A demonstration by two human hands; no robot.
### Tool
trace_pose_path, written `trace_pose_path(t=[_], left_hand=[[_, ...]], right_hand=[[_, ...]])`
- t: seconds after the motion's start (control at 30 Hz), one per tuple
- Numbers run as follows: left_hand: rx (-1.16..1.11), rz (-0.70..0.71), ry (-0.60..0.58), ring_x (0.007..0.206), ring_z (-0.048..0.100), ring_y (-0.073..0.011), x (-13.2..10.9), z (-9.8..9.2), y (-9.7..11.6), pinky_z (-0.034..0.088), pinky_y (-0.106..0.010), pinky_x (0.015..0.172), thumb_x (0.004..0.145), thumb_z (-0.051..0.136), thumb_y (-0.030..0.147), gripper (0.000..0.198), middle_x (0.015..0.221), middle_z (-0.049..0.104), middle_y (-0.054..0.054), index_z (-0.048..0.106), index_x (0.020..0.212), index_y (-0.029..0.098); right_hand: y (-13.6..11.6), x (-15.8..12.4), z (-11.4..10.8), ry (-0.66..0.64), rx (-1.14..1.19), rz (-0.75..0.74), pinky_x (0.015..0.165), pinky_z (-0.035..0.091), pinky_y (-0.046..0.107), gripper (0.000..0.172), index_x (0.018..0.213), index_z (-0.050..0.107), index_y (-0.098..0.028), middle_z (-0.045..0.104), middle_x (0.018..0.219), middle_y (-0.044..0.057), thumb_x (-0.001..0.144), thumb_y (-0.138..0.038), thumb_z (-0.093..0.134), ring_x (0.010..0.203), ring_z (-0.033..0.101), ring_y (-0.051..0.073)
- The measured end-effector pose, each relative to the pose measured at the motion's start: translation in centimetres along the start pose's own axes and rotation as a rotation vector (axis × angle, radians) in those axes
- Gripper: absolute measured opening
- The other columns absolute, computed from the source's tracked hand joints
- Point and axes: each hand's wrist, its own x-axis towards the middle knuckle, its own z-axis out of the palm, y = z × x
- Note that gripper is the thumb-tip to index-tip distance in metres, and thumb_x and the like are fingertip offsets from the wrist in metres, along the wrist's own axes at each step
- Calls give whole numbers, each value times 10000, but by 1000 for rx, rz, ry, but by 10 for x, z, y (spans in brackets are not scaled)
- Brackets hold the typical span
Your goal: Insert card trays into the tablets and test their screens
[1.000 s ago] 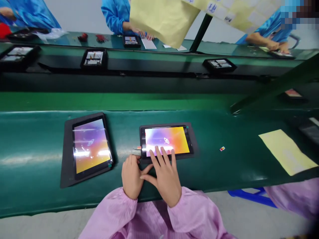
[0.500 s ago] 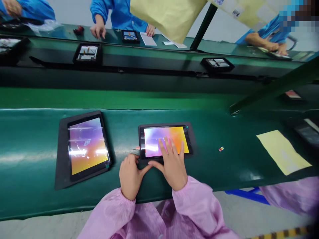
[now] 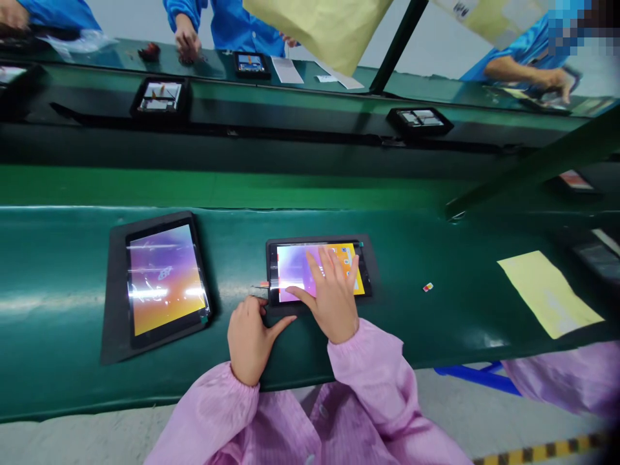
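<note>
Right hand [image 3: 332, 297] open, fingers spread, fingertips [image 3: 316, 258] resting on the glossy glass of a tablet [image 3: 295, 274], holding nothing; now higher on the screen than a second ago. Tablet lies flat on a dark rectangular mat [image 3: 314, 237], on a smooth green belt [image 3: 62, 258]. Left hand [image 3: 247, 342] curled at the tablet's lower left corner, thumb apart; cannot tell if it grips anything. Second tablet [image 3: 162, 281] lies well left, apart.

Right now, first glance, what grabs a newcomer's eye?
The left tablet and middle tablet glow purple-orange on the green belt. The right hand lies on the middle tablet's screen, the left hand beside its corner. Beyond, co-workers in blue smocks work at the far belt.
</note>
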Motion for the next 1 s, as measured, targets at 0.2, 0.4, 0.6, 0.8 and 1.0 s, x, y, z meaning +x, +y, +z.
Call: trace_pose_path(t=[0.2, 0.4, 0.6, 0.8, 1.0], left_hand=[[10, 18, -16, 663, 542, -203, -1, 1, -1, 410, -321, 600, 790, 615, 600, 428, 717, 526, -5, 478, 841, 198], [15, 24, 10, 647, 535, -198, -1, 2, -1, 417, -320, 595, 736, 593, 704, 539, 708, 516, -3, 479, 856, 191], [-5, -27, -10, 652, 558, -202, -2, 2, 2, 421, -320, 601, 692, 592, 740, 573, 704, 539, -6, 484, 844, 198], [86, 86, -165, 705, 599, -207, 15, -20, 2, 440, -308, 628, 692, 690, 621, 485, 742, 571, -10, 486, 812, 197], [104, -78, -156, 847, 672, -246, 88, -28, 10, 481, -325, 675, 885, 572, 450, 330, 966, 664, -99, 554, 1034, 157]], right_hand=[[-20, -13, 9, -94, -4, -31, 1136, 79, 665, 879, 1459, 383, -122, 351, 1524, 182, 841, -745, 324, 1401, 326, 371], [-20, -56, -1, -84, 33, -85, 1143, 104, 653, 780, 1444, 410, -183, 443, 1482, 127, 864, -704, 379, 1383, 371, 336], [40, -26, -7, 50, 113, -34, 1140, 179, 629, 690, 1348, 524, -197, 509, 1424, 144, 908, -677, 297, 1340, 438, 310], [131, 51, -3, -87, 234, 103, 1086, 359, 503, 806, 1324, 540, -123, 543, 1373, 192, 889, -705, 190, 1319, 451, 333], [120, -22, -34, -302, 205, 401, 764, 518, 476, 798, 1441, 407, -169, 730, 853, 126, 877, -699, 210, 776, 697, 324]])
